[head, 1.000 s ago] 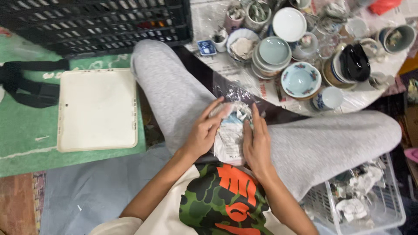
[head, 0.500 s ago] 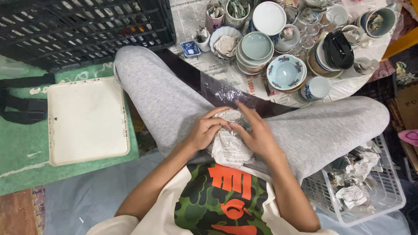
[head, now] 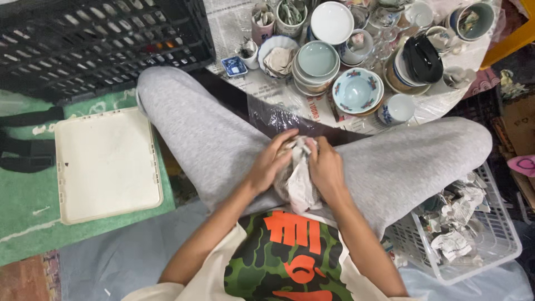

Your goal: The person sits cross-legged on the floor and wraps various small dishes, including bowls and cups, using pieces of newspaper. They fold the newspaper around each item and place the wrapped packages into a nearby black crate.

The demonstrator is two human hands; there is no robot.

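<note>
home floor | stacked bowls [head: 315, 62] on newspaper [head: 234, 22] | black crate [head: 100, 39]

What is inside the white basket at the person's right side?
The basket holds crumpled newspaper pieces. Whatever lies beneath the paper is covered, and the grey trouser leg hides the basket's near corner.

Newspaper-covered floor [head: 329, 106] carries stacked bowls [head: 315, 64], cups [head: 400, 108], a cream lid [head: 105, 164] and a white basket [head: 490, 245].

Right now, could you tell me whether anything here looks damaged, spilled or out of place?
Nothing looks broken or spilled. Both the left hand and right hand grip a newspaper-wrapped bundle in the lap; crumpled paper sits inside the white basket.
</note>
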